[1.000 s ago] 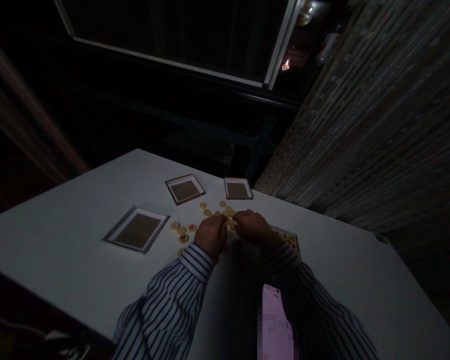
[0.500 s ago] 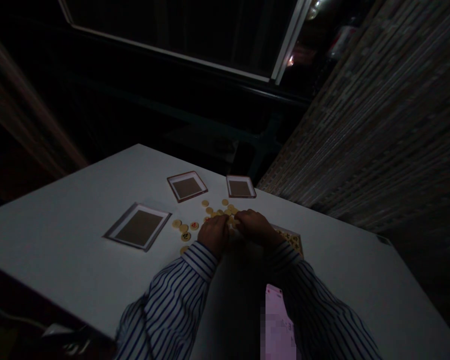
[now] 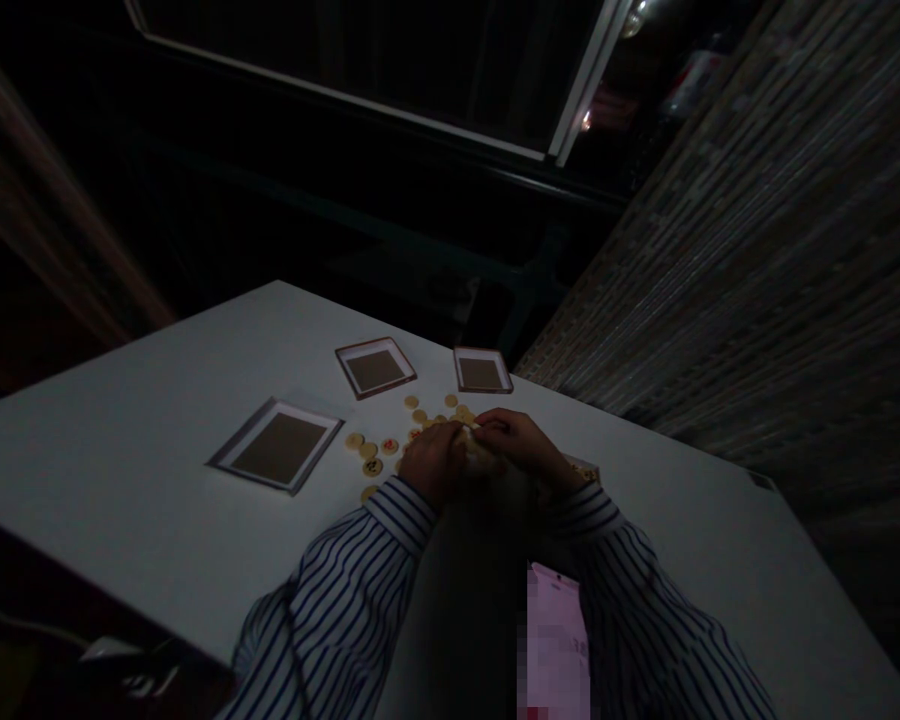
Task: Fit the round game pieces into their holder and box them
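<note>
Round yellowish Chinese chess pieces (image 3: 389, 447) lie scattered on the white table, some with red or black characters. My left hand (image 3: 431, 465) is curled over the near side of the pile, its fingers closed and partly hidden. Opposite it, my right hand (image 3: 526, 450) has its fingers pinched together. Between the fingertips of both hands are pale pieces (image 3: 469, 435), dim and partly covered. Beneath my right wrist a tray holding more pieces (image 3: 586, 472) shows in part.
Three shallow open boxes with brown bottoms stand beyond and left of the pile: a large box (image 3: 276, 448), a middle box (image 3: 376, 368) and a smaller box (image 3: 483, 371). A lit phone (image 3: 559, 640) lies near my right forearm. A beaded curtain (image 3: 720, 250) hangs at the right.
My right hand has turned and lifted slightly, its fingers now pinched near the left hand. My left hand has shifted a little over the pieces, and pale pieces show between the fingertips.
</note>
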A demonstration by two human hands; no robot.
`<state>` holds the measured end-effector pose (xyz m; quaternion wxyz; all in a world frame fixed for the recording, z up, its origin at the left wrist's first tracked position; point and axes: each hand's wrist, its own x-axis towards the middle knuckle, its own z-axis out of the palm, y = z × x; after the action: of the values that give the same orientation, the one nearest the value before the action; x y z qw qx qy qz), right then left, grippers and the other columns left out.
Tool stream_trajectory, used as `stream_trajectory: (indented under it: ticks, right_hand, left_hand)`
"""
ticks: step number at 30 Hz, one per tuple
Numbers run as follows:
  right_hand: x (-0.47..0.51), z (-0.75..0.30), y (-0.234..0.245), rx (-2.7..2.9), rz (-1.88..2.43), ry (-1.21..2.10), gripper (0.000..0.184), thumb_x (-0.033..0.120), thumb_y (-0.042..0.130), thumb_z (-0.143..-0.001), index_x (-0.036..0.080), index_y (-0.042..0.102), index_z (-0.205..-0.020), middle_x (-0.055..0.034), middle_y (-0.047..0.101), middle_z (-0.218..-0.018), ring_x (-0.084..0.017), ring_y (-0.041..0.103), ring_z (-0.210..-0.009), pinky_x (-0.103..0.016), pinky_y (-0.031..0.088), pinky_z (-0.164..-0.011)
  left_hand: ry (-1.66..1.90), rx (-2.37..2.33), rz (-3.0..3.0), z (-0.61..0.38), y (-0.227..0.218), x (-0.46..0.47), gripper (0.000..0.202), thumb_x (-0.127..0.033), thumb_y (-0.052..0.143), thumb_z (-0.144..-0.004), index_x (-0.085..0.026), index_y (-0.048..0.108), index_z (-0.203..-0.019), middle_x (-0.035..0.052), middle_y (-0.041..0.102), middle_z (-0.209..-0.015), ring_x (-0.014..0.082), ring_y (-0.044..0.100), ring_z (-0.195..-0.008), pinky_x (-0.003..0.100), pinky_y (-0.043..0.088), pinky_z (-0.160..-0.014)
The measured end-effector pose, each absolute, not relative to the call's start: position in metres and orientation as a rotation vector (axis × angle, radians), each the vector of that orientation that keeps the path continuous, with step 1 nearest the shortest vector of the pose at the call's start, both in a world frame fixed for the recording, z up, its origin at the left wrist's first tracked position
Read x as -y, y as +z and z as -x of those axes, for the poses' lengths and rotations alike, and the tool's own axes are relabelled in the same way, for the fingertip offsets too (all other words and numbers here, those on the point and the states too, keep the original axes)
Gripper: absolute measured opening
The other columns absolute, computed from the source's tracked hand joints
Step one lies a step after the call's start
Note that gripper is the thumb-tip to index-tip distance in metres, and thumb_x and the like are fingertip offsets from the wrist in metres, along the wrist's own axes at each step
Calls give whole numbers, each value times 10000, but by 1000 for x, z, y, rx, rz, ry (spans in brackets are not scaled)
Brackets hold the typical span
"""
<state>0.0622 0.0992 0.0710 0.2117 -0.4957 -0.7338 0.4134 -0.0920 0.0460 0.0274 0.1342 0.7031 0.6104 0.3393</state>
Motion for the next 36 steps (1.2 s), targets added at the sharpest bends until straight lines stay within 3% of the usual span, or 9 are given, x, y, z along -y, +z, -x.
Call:
stream_trajectory:
  ticks: [8, 15, 20, 27, 36]
  right_hand:
    - [-92, -60, 81, 1783, 1301, 1465, 276, 355, 618, -695, 159, 591, -888, -14, 665, -741, -143, 609, -654, -256, 473, -590]
    - [-90, -60, 81, 1749, 1205, 1517, 268, 367, 652, -676, 167, 611, -849, -25, 671, -774, -151, 617, -725, -251, 479, -611]
    - [-91, -63, 80, 1783, 1214, 1463, 259, 368, 623, -700, 171, 620, -867, -14, 658, -730, -134, 592, -648, -226, 444, -527]
    - [-91, -64, 82, 1823, 1220, 1322, 243, 340, 600, -702, 152, 616, -855, -3, 643, -677, -127, 582, -624, -244, 458, -584]
    - [-82, -65, 84, 2115, 1137, 1063, 331, 359, 584, -749, 161, 628, -1011, -48, 683, -880, -146, 624, -757, -251, 479, -658]
  left_hand:
    - [1156, -1698, -2066, 90, 31, -44, 236, -293, 507, -829, -178, 575, -1023, 74, 651, -987, 183, 592, -935, 320, 463, -848]
    - [1313, -1622, -2128, 90, 30, -46, 184, -279, 550, -813, -181, 597, -962, 60, 666, -901, 185, 611, -849, 322, 486, -766]
    - [1315, -1585, -2063, 90, 31, -45, 190, -268, 562, -800, -171, 617, -954, 59, 669, -881, 177, 611, -826, 311, 482, -761]
    - [1391, -1331, -1416, 85, 40, -43, 256, -326, 640, -708, -162, 634, -904, 54, 681, -846, 155, 622, -736, 280, 500, -683]
    - [1379, -989, -835, 89, 38, -48, 347, -332, 767, -525, -145, 638, -787, 44, 701, -761, 157, 642, -704, 305, 507, -712]
